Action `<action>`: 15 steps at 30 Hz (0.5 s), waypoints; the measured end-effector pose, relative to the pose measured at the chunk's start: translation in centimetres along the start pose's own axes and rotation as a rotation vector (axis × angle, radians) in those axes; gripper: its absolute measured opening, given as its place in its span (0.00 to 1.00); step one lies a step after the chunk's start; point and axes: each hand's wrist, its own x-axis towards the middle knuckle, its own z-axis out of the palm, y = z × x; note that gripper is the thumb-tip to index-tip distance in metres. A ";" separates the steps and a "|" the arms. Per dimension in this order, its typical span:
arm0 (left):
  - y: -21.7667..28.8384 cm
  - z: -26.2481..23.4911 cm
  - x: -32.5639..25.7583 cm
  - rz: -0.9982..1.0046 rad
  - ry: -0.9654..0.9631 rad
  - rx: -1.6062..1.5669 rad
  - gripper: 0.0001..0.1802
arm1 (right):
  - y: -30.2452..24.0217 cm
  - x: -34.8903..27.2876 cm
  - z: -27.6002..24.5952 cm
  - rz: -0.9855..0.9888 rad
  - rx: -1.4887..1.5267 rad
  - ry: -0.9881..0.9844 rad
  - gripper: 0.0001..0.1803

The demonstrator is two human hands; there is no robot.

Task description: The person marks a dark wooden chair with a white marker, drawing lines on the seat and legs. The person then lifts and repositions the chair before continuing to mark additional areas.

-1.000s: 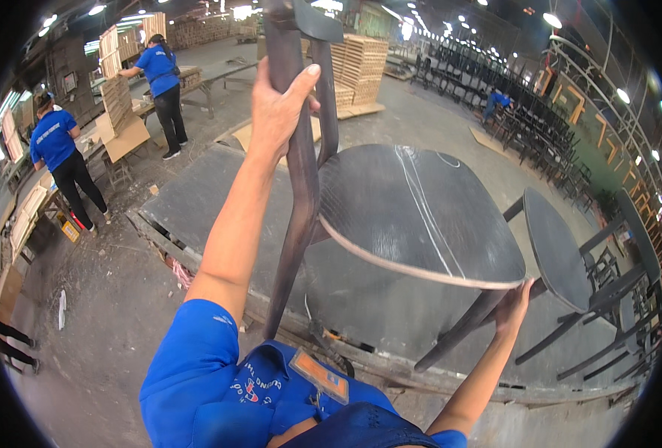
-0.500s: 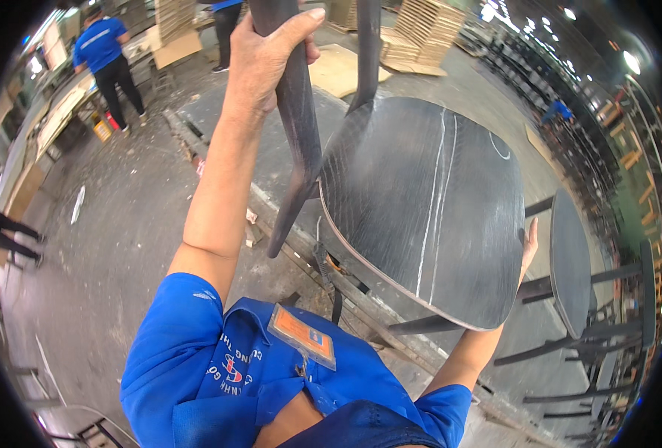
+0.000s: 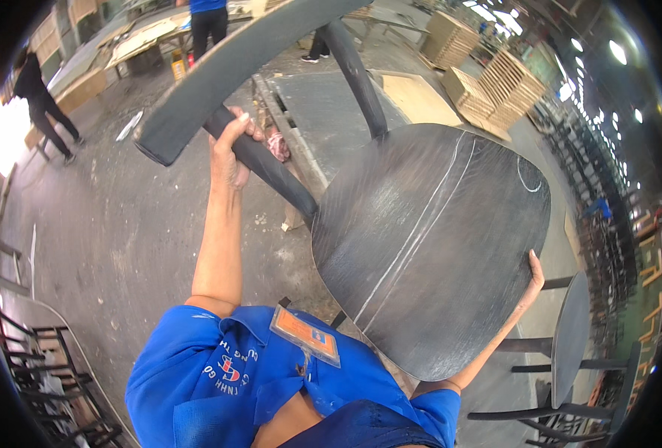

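A black wooden chair [image 3: 443, 261] is in my hands, its broad seat facing up and marked with two white lines and a white curved mark. My left hand [image 3: 230, 153] wraps round one back post, below the curved backrest [image 3: 226, 67]. At the right edge of the seat my right hand [image 3: 532, 282] grips the rim, with part of the hand hidden under the seat. The chair's legs are mostly hidden beneath it.
A dark worktable [image 3: 331, 112] lies beyond the chair. Another black chair [image 3: 571, 340] rests on its side at my right. Stacked wooden pieces [image 3: 506, 86] stand behind, with rows of dark chairs farther right. Two people [image 3: 43, 104] are in the left background; chair frames [image 3: 54, 373] sit lower left.
The chair has swung and tilted leftward, bringing its backrest into view. My left hand has moved left and down with the post; my right hand stays at the seat's edge.
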 end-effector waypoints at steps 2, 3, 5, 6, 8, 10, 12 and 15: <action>0.5 -4.3 -1.3 -0.022 0.062 -0.054 0.13 | 0.3 -1.0 2.2 -0.058 -0.076 -0.036 0.25; 0.9 -6.4 -1.9 -0.057 0.147 -0.082 0.13 | 0.4 -1.6 3.8 -0.096 -0.130 -0.047 0.26; 2.1 -11.3 -3.2 -0.066 0.206 -0.154 0.12 | 1.5 -3.6 7.4 -0.155 -0.204 -0.190 0.28; 2.8 -13.3 -4.1 -0.064 0.210 -0.170 0.11 | 1.4 -4.4 9.1 -0.143 -0.298 -0.182 0.29; 4.6 -17.5 -5.5 -0.008 0.229 -0.264 0.11 | 2.3 -6.8 12.8 -0.219 -0.301 -0.301 0.28; 7.1 -21.0 -6.7 0.036 0.286 -0.312 0.12 | 2.9 -9.1 16.6 -0.203 -0.339 -0.365 0.28; 11.1 -24.5 -7.8 0.071 0.297 -0.371 0.12 | 3.1 -12.1 20.7 -0.109 -0.414 -0.424 0.27; 18.8 -29.5 -9.2 0.142 0.397 -0.395 0.13 | 5.0 -16.7 28.3 -0.180 -0.553 -0.414 0.24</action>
